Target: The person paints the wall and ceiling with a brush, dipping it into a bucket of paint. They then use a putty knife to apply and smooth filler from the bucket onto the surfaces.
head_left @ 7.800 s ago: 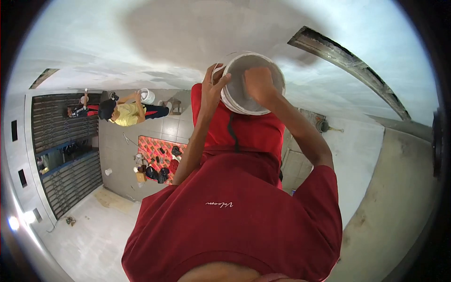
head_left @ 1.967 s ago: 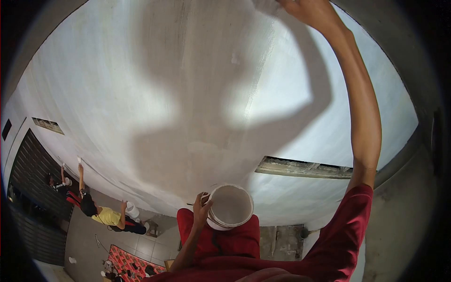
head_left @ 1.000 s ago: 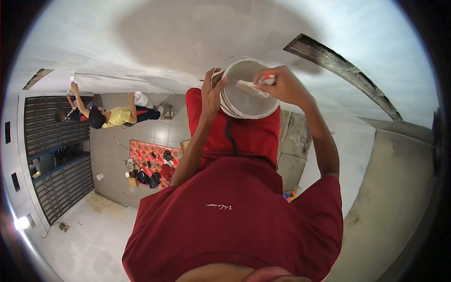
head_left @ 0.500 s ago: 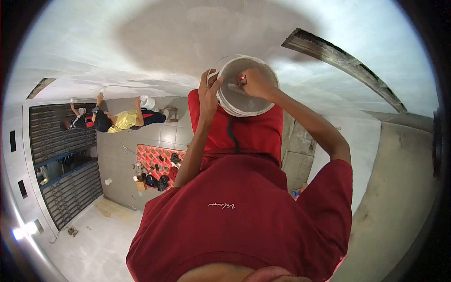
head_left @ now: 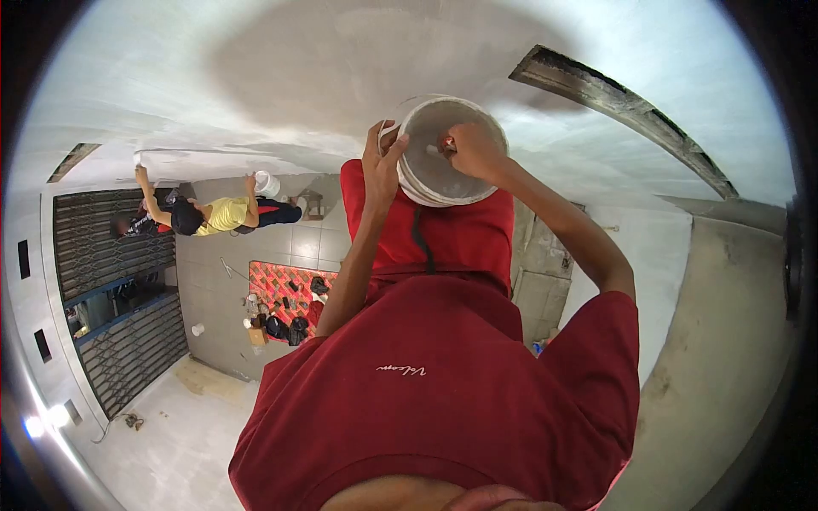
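A white bucket [head_left: 452, 200] with a greyish inside is tilted so that its mouth faces me, in front of my red trousers. My left hand [head_left: 381, 163] grips its left side, thumb at the rim and fingers by the white bail. Inside the mouth, my right hand [head_left: 475, 152] is closed round a small tool [head_left: 448, 144] with a reddish handle. The tool's far end looks pale against the bucket's inner wall, and its shape is partly hidden.
At left, a person in a yellow top [head_left: 223, 216] reaches to the pale wall, holding a white bucket [head_left: 267, 183]. Another person [head_left: 136, 223] is beyond, by a metal shutter [head_left: 111, 247]. Bags and small items lie on a red patterned mat [head_left: 264, 277]. A long recess [head_left: 626, 106] runs upper right.
My right hand and its tool have shifted slightly right inside the bucket. The yellow-topped person's raised arm has moved left along the wall.
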Motion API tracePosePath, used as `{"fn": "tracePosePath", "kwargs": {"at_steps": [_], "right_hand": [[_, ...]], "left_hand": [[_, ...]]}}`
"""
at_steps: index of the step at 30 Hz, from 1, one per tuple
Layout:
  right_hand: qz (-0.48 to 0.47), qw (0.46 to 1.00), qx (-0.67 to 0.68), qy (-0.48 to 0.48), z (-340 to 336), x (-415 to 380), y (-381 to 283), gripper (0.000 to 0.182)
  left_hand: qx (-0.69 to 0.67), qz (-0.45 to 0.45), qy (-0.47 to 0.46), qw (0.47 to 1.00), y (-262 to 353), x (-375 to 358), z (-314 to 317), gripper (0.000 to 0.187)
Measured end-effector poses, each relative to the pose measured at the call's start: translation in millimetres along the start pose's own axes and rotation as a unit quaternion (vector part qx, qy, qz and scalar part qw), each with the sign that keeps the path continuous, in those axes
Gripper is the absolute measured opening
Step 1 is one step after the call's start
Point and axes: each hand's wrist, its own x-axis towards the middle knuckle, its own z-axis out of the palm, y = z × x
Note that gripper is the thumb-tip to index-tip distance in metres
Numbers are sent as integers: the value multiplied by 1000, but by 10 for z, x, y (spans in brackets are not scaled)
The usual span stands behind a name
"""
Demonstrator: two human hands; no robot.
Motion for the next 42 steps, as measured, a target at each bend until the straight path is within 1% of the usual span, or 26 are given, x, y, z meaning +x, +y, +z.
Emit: {"fn": "tracePosePath", "kwargs": {"at_steps": [3, 6, 7, 9, 10, 13, 16, 17, 21, 27, 30, 36, 38, 39, 40, 41, 42], "right_hand": [[67, 995, 67, -24, -225, -78, -170, 15], [67, 972, 217, 53, -443, -192, -115, 11], [80, 973, 210, 51, -638, -278, -125, 10], [119, 917, 373, 81, -781, -438, 26, 12], [137, 877, 450, 93, -853, -516, 102, 13], [166, 818, 536, 125, -897, -751, 359, 16], [145, 694, 693, 132, -702, -938, 684, 17], [129, 667, 724, 122, -649, -978, 739, 15], [112, 619, 769, 118, -533, -1053, 850, 15], [23, 606, 787, 115, -363, -1034, 917, 11], [-23, 595, 795, 116, -278, -1061, 905, 13], [-114, 518, 841, 109, -27, -1102, 995, 18], [-134, 494, 850, 123, 7, -1091, 949, 12], [-146, 482, 854, 130, 7, -1090, 914, 9], [-73, 461, 865, 184, 31, -1163, 911, 5], [-19, 437, 868, 234, 2, -1187, 906, 4], [97, 399, 841, 354, -257, -992, 537, 10]], "left_hand": [[0, -8, -1, 1000, 33, -19, -1, 47], [-9, -12, 3, 1000, 19, -34, -9, 48], [-12, -13, 2, 1000, 4, -22, -13, 48], [-14, -14, 3, 1000, -21, 4, -7, 49], [-13, -14, 5, 1000, -30, 2, -10, 49], [-23, -23, 4, 999, -35, -4, -21, 49], [-32, -20, 3, 999, -50, -1, -26, 48], [-33, -17, 4, 999, -60, 12, -24, 48], [-44, -22, 6, 999, -41, 10, -17, 46], [-42, -25, 5, 999, -40, 11, -15, 45], [-45, -25, 11, 999, -37, 0, -18, 44], [-40, -29, 12, 999, -16, -4, -33, 44], [-39, -23, 13, 999, 4, -9, -33, 44], [24, -2, 8, 1000, -151, -54, -98, 44], [85, 28, 3, 996, -426, -89, -189, 45], [143, 77, 0, 987, -488, 16, -191, 46], [63, -34, 19, 997, -296, -12, -131, 51]]}}
